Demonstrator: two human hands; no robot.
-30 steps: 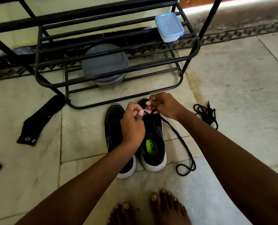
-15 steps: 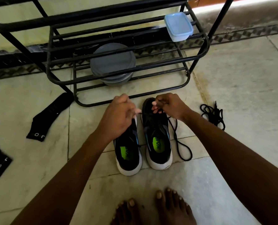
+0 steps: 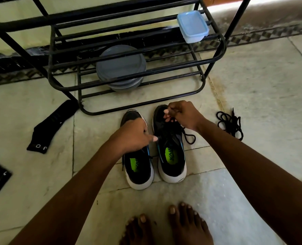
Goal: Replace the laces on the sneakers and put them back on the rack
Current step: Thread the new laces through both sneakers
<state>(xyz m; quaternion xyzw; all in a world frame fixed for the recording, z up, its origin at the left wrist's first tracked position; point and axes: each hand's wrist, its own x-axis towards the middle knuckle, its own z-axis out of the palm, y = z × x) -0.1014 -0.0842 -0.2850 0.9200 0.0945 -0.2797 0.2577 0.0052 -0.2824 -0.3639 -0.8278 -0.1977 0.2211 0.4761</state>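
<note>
While the blue box (image 3: 192,26) on the rack (image 3: 93,15) hides its insides under a lid, I see two black sneakers (image 3: 171,156) with white soles on the floor (image 3: 252,103) by it, my right hand (image 3: 182,114) pinching a lace (image 3: 185,137), my left hand (image 3: 134,135) curled so I cannot tell its hold.

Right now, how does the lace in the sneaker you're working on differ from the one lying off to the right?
The threaded lace runs through the right sneaker, pinched near the toe by the right hand; the spare lace is in no shoe and untouched. The threaded lace trails one loop on the floor; the spare lace lies in a tangled heap. Both are black.
</note>
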